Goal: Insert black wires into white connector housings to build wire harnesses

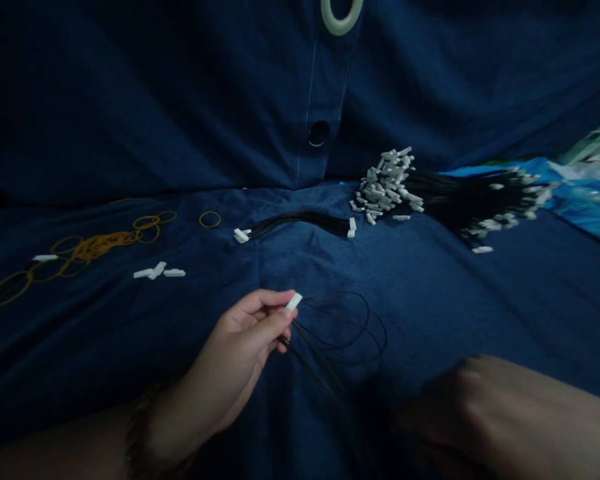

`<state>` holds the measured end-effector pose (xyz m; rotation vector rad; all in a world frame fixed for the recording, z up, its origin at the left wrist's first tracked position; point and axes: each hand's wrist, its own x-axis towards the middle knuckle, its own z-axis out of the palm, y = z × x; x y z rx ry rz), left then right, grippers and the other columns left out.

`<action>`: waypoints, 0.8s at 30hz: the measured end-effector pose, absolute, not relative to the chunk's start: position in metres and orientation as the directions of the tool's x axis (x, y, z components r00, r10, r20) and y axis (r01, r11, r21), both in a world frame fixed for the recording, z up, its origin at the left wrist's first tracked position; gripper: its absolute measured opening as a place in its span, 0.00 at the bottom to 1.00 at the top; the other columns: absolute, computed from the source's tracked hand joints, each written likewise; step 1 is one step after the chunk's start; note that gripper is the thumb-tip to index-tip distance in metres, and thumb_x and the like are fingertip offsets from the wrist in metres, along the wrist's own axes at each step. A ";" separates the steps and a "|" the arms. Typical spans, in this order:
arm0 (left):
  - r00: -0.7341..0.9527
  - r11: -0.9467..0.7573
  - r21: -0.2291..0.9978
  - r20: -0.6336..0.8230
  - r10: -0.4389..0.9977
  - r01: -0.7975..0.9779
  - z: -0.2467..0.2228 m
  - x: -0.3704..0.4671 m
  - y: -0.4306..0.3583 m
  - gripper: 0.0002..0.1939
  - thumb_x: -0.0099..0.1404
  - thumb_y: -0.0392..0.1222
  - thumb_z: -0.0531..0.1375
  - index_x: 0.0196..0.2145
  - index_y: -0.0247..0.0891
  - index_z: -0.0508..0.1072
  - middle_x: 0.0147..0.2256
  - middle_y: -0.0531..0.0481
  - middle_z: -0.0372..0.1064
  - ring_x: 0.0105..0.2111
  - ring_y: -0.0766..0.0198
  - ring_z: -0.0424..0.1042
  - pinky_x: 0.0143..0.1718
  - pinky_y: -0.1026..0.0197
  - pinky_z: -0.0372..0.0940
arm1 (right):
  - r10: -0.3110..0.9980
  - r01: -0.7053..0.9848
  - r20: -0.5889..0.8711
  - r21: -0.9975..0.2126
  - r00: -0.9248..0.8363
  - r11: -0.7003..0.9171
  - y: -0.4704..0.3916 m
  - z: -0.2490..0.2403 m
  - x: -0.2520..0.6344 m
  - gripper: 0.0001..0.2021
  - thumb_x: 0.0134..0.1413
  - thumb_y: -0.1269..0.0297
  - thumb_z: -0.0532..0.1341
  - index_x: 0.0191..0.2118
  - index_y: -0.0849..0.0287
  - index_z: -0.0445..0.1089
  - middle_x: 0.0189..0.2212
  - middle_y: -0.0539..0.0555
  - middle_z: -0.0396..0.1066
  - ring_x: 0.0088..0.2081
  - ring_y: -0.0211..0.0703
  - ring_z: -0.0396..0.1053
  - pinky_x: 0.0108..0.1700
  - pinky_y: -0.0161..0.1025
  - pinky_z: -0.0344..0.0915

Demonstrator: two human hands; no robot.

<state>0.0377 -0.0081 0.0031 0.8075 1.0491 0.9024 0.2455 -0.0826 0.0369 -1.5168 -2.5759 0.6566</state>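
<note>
Between thumb and fingers, my left hand (245, 353) pinches a white plastic connector (294, 301) with thin black wires (325, 370) attached. Some of these wires loop out to the right; others run down toward the lower edge, where dark shadow hides their ends. My right hand (475, 407) is low on the right, blurred, with its fingers bent down and lost in shadow, so what it holds cannot be made out. Beyond the left hand lies a small bundle of black wires (300, 217) with white connectors at both ends.
A big pile of black wires (445, 193) with white connectors (385, 187) lies at the back right, beside blue plastic (585, 200). Orange rubber bands (103, 245) and several loose white connectors (155, 271) are on the left. Dark blue cloth (430, 293) covers the surface and rises behind.
</note>
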 end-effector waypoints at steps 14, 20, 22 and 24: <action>0.350 0.458 0.867 -0.374 0.859 -0.196 0.001 0.034 -0.012 0.05 0.53 0.34 0.62 0.31 0.36 0.74 0.23 0.54 0.65 0.25 0.71 0.62 0.26 0.69 0.56 | 0.881 0.623 -0.147 -0.759 -0.449 0.191 -0.055 0.018 0.212 0.12 0.58 0.68 0.49 0.44 0.54 0.67 0.33 0.47 0.71 0.30 0.32 0.68 0.32 0.28 0.62; 0.353 0.453 0.876 -0.377 0.857 -0.165 0.004 0.036 -0.013 0.05 0.52 0.33 0.61 0.30 0.36 0.74 0.23 0.53 0.66 0.24 0.71 0.62 0.25 0.69 0.56 | 0.891 0.555 -0.169 -0.825 -0.421 0.105 -0.052 0.013 0.206 0.10 0.57 0.68 0.50 0.30 0.62 0.68 0.23 0.49 0.67 0.25 0.32 0.64 0.27 0.28 0.58; 0.352 0.457 0.875 -0.381 0.855 -0.162 0.003 0.037 -0.012 0.05 0.51 0.33 0.62 0.30 0.36 0.74 0.23 0.53 0.66 0.24 0.70 0.62 0.25 0.68 0.56 | 0.898 0.559 -0.127 -0.816 -0.421 0.147 -0.053 0.014 0.207 0.10 0.57 0.69 0.50 0.29 0.62 0.67 0.23 0.48 0.67 0.25 0.31 0.63 0.28 0.28 0.57; 0.352 0.456 0.875 -0.381 0.855 -0.161 0.003 0.037 -0.012 0.06 0.51 0.33 0.62 0.30 0.36 0.74 0.24 0.53 0.66 0.25 0.70 0.62 0.25 0.68 0.56 | 0.909 0.580 -0.086 -0.793 -0.408 0.185 -0.054 0.015 0.207 0.10 0.56 0.70 0.51 0.28 0.62 0.67 0.23 0.48 0.66 0.25 0.32 0.63 0.28 0.28 0.57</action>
